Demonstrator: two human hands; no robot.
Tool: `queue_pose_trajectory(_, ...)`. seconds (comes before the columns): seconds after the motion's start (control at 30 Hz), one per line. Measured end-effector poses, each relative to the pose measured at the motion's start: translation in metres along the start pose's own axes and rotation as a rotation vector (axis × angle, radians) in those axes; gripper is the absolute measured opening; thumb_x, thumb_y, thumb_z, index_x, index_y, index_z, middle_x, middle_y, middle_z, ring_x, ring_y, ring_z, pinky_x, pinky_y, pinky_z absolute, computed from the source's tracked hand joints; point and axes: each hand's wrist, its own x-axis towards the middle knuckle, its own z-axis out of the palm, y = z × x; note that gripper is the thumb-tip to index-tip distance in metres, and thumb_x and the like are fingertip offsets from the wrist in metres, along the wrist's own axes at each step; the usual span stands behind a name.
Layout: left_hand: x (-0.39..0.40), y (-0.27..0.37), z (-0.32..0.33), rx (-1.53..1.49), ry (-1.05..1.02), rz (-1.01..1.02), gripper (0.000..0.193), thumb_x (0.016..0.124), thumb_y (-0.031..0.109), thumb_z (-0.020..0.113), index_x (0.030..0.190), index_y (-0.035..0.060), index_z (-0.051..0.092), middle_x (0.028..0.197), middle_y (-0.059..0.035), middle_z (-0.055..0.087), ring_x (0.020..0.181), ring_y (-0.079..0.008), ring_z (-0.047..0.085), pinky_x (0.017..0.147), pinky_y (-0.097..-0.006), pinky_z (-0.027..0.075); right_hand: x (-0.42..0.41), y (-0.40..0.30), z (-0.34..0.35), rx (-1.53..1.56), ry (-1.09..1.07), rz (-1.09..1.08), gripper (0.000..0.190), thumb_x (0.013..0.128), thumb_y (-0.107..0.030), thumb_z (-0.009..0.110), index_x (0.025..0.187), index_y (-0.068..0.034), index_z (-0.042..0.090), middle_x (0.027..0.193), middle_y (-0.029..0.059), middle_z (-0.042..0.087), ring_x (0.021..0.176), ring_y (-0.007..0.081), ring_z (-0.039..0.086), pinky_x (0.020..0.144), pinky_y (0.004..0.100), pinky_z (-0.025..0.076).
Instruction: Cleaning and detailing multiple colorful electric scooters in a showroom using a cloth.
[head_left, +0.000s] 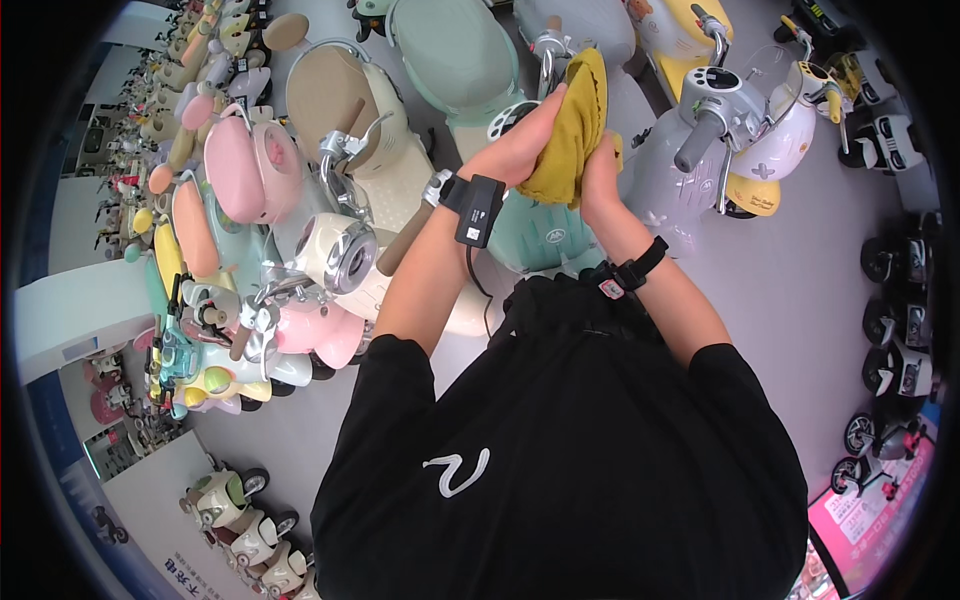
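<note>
A mustard-yellow cloth (568, 142) is held between both hands at the upper middle. My left hand (525, 142) presses along its left side, the fingers partly hidden behind its folds. On the lower right side of the cloth, my right hand (600, 176) grips it, with most fingers hidden. Both hands are above a mint-green scooter (540, 229), whose front panel shows below them. A chrome mirror or handlebar part (549, 64) rises just behind the cloth. Each wrist wears a black strap, and the left one carries a small black box with a cable.
A cream scooter (337, 251) with a brown grip stands close to my left forearm. A lilac scooter (675, 169) stands right of the hands, its grey grip (699, 142) pointing this way. More scooters line the left side; dark-wheeled ones stand along the right edge.
</note>
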Motion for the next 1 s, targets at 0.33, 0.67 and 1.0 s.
queue_pose_trajectory(0.33,-0.023,-0.091,0.022,0.467,0.763,0.622,0.049,0.106,0.039,0.040,0.098,-0.0048,0.059,0.079,-0.0142,0.065,0.072,-0.0240,0.056,0.071,-0.0372,0.048,-0.003,0.072,-0.008,-0.020,-0.012,-0.263,0.056,0.106,-0.042,0.021,0.137,-0.005,0.049,0.135,0.0110,0.057,0.121,0.0242,0.056,0.103,0.0369,0.044)
queue_pose_trajectory(0.67,-0.035,-0.208,-0.016,0.729,0.960,0.820,0.035,0.102,0.020,0.044,0.132,0.0022,0.051,0.119,-0.0236,0.062,0.106,-0.0446,0.060,0.089,-0.0465,0.049,0.022,0.099,-0.056,0.279,-0.056,0.240,0.067,0.101,-0.057,0.014,0.141,-0.013,0.044,0.140,0.0103,0.052,0.128,0.0309,0.052,0.108,0.0459,0.041)
queue_pose_trajectory(1.0,-0.043,-0.226,-0.005,0.617,1.153,0.549,0.018,0.094,0.009,0.052,0.103,-0.0033,0.063,0.090,-0.0253,0.067,0.084,-0.0461,0.064,0.071,-0.0472,0.050,0.007,0.096,-0.065,0.439,-0.287,0.486,0.078,0.099,-0.063,0.013,0.152,-0.008,0.031,0.152,0.0160,0.041,0.139,0.0356,0.040,0.116,0.0504,0.030)
